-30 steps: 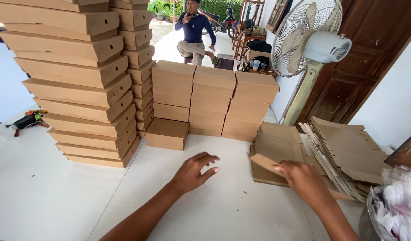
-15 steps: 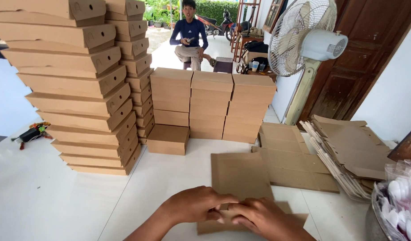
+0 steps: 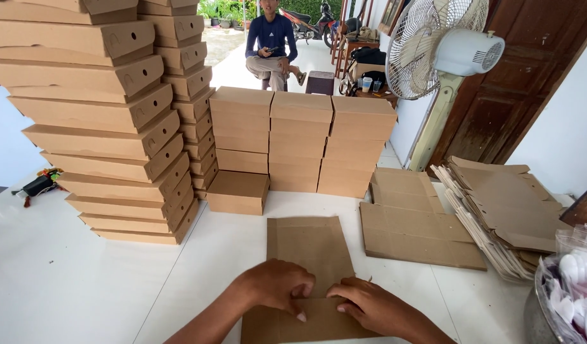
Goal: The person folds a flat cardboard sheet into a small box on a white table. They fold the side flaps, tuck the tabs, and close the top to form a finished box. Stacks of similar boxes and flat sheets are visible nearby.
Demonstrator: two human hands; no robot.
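I see my left hand (image 3: 277, 286) and right hand (image 3: 373, 307) pressed side by side, fingers bent, flat on a cardboard sheet (image 3: 312, 255) lying on the white floor (image 3: 83, 286) directly before me. Just right lies a pile of flat sheets (image 3: 414, 220). Beyond stand stacked boxes (image 3: 303, 140) and a fan (image 3: 433, 48).

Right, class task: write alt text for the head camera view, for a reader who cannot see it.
Two bare hands, left and right, press on a flat brown cardboard box blank lying on a white floor. Tall stacks of folded brown cardboard boxes rise behind, a pile of unfolded brown cardboard blanks lies right, near a white standing fan; a seated person is beyond.
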